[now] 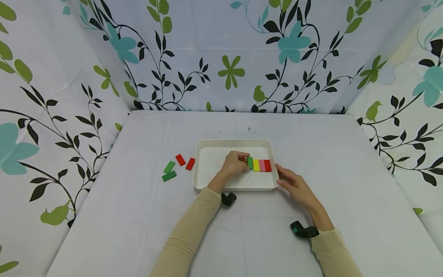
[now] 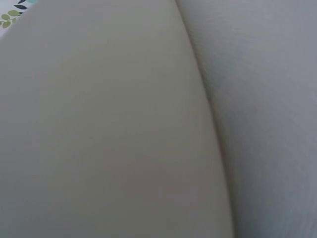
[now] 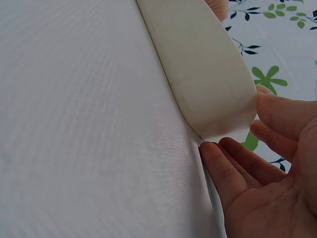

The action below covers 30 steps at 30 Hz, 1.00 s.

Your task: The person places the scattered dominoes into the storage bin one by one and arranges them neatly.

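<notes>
White-draped surface: left hand pinches a green, oblong, maybe wooden block in a white, rectangular, plastic-looking tray; right hand touches its end, fingers relaxed. Block's probably light, stiff; grip the edges.

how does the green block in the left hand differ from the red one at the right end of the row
Held or free: the left hand pinches the green block, while no hand touches the red block. Neighbour: the green block is nearest the yellow block, the red block is beside the pink block. Both are small, oblong blocks.
</notes>
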### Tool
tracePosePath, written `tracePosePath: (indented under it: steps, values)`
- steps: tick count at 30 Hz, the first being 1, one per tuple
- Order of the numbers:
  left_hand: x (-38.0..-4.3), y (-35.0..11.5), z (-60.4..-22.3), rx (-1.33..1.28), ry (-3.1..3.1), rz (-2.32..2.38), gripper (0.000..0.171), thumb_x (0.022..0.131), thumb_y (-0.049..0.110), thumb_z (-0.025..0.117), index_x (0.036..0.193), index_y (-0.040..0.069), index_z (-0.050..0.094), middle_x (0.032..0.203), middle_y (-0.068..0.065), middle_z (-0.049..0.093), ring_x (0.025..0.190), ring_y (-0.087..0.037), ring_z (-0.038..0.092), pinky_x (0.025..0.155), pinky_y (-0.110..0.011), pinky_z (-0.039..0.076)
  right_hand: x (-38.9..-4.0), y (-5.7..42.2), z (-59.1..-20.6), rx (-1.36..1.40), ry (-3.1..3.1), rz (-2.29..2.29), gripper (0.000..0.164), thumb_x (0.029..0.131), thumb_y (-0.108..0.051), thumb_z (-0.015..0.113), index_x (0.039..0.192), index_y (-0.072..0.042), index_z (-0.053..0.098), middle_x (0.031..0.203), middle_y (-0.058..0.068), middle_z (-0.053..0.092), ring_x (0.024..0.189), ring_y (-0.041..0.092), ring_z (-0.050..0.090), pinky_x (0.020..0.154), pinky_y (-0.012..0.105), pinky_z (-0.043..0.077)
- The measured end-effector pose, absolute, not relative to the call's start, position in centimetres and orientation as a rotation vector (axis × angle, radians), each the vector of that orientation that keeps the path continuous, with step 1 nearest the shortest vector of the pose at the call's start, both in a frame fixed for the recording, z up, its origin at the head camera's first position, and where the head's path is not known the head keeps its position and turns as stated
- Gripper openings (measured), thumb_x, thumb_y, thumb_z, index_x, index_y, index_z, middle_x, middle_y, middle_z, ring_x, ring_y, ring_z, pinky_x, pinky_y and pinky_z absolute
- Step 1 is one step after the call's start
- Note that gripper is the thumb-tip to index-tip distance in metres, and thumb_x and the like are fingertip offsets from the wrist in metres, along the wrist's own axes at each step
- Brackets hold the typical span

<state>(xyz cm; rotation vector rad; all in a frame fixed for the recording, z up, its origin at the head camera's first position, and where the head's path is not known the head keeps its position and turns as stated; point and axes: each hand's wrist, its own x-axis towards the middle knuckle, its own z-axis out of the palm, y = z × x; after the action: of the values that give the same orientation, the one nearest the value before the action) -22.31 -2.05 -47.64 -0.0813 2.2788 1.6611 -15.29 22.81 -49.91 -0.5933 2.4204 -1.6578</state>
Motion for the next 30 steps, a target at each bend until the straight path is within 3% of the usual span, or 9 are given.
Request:
tracePosePath:
  steps: [30]
  values:
    - [-21.98, -1.45, -47.79, 0.001, 2.414, 1.494, 0.056, 0.073, -0.012, 0.076, 0.126, 0.002, 0.065, 0.093, -0.009, 0.062, 0.083, -0.015, 0.052, 0.069, -0.020, 0.048, -15.28, 22.78, -49.92, -0.588, 2.410, -1.660, 0.057, 0.098, -0.008, 0.057, 0.149, 0.001, 0.035, 0.152, 0.026, 0.035, 0.140, 0.046, 0.033, 0.098, 0.005, 0.036]
